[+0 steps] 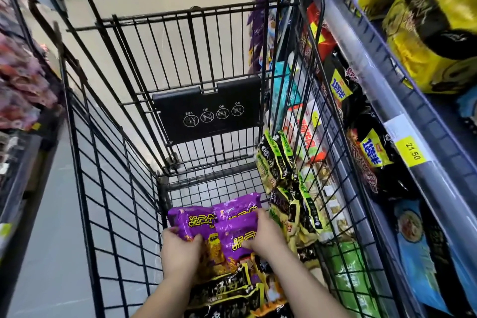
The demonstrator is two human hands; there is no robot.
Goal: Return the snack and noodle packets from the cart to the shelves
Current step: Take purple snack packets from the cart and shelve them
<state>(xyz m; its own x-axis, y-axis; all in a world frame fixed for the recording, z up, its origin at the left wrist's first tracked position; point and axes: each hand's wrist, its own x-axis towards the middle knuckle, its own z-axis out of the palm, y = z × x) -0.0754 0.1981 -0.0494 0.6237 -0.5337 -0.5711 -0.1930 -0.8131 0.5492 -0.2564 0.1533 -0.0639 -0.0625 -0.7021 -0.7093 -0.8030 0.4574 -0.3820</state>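
Note:
Both my hands are down inside the black wire cart [116, 188]. My left hand [180, 250] grips the near edge of a purple snack packet [191, 222]. My right hand [265, 235] holds a second purple snack packet [232, 235] lying partly over the first, and a third purple packet [237, 205] lies behind them. Green-and-black noodle packets [281, 178] lean against the cart's right wall. More black-and-yellow noodle packets [227, 292] lie in the cart under my forearms.
The cart stands tight against a shelf on the right with a price rail and yellow tag [413, 153], yellow noodle multipacks [433, 33] above and dark and blue packets [413, 253] below. A shelf of pink and red packets [23, 80] is on the left. Grey aisle floor [46, 240] lies between.

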